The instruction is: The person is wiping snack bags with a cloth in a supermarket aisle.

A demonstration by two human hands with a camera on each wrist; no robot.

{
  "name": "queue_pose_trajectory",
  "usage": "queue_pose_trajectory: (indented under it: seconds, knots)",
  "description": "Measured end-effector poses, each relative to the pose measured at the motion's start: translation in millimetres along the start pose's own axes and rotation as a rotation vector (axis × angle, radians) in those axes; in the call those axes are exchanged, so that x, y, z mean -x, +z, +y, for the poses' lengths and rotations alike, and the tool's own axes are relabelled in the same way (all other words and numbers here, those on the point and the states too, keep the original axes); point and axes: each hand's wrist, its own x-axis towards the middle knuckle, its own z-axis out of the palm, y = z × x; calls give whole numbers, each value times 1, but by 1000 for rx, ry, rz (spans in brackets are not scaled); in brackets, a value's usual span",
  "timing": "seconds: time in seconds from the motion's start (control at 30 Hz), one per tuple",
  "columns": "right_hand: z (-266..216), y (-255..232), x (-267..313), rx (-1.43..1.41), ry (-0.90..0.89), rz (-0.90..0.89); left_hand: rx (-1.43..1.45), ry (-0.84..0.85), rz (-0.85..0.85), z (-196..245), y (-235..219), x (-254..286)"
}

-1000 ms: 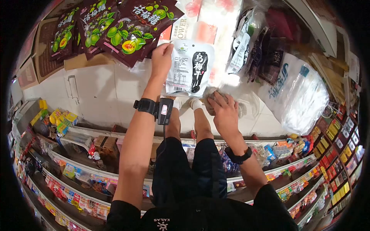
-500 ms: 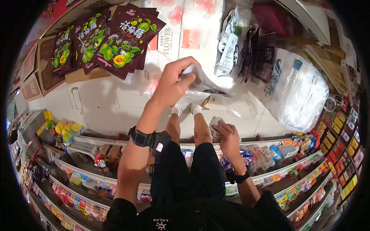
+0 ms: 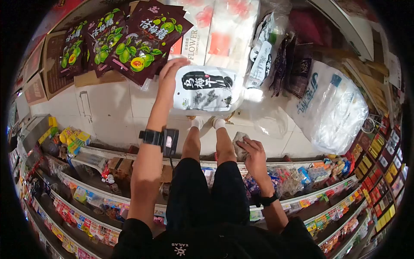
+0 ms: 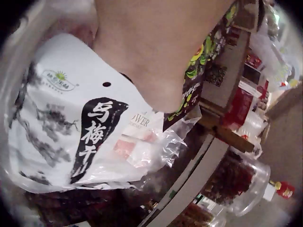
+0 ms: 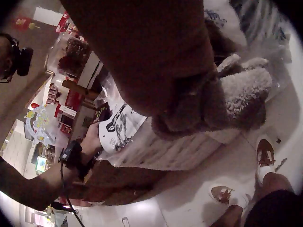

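My left hand (image 3: 169, 80) holds a white pouch of dried plums (image 3: 202, 93) by one end. The pouch has a black label panel and dark printed pictures facing up, and its lettering runs sideways in the head view. In the left wrist view the same pouch (image 4: 52, 113) spreads out below the hand, near the wrapped tissue packs. Lower and closer to the body, my right hand (image 3: 256, 159) grips a crumpled grey cloth (image 3: 239, 141). Its fluffy pile shows on the cloth (image 5: 244, 92) in the right wrist view.
Dark purple plum candy bags (image 3: 148, 43) fan out at the far left. White tissue packs (image 3: 226, 39) lie beside them, then more white pouches (image 3: 261, 64) and dark purple packs (image 3: 298, 77). A large clear plastic bag (image 3: 332, 110) bulges at right. Stocked shelves (image 3: 95, 198) curve behind the person.
The pouch has turned over from its text-covered back to its pictured front, with the left hand still on its end. The right hand has drawn back toward the body with the cloth.
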Motion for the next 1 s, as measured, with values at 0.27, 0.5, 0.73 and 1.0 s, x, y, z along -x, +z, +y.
queue_pose_trajectory:
  seconds: [0.27, 0.5, 0.73, 1.0]
  knots:
    - [-33, -22, -44, 38, -76, 113, -424, 74, -17, -27, -42, 32]
    - [-96, -38, -139, 327, -341, 308, -338, 10, -196, -33, -5, -34]
    - [-139, 33, -236, 542, -423, 346, 265, -420, -297, -1, -5, -31]
    - [-112, 54, -173, 654, -609, 92, 285, -451, -246, -24, -8, -40]
